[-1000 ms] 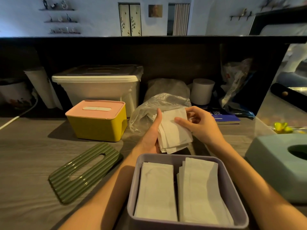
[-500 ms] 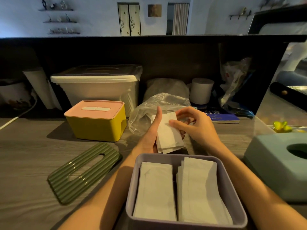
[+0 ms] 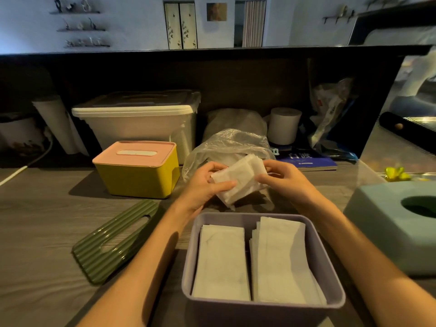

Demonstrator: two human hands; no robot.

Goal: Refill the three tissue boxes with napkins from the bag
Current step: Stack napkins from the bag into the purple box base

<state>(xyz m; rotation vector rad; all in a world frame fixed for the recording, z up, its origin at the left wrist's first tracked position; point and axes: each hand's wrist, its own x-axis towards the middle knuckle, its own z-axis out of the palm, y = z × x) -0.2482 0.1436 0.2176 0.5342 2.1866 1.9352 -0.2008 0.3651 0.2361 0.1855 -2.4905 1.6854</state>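
A stack of white napkins [image 3: 240, 179] is held between both hands above the table, just in front of the clear plastic bag [image 3: 226, 143]. My left hand [image 3: 204, 185] grips its left end with thumb on top; my right hand [image 3: 280, 178] grips its right end. Below them stands an open purple tissue box [image 3: 191, 263] holding two side-by-side piles of napkins [image 3: 278, 260]. Its ribbed green lid [image 3: 118, 239] lies flat to the left. A yellow box with a pink lid [image 3: 139, 171] stands at the back left, and a light blue tissue box [image 3: 387, 223] sits at the right.
A large white storage bin [image 3: 139, 123] stands against the dark back panel, with a white paper roll [image 3: 284, 126], a blue booklet [image 3: 306, 160] and another plastic bag [image 3: 330, 109] to its right. A white cable [image 3: 26, 165] runs along the far left.
The napkin stack has turned from upright to lying nearly flat. My left hand changed from a flat palm against it to a grip on its left end; my right hand shifted to its right end.
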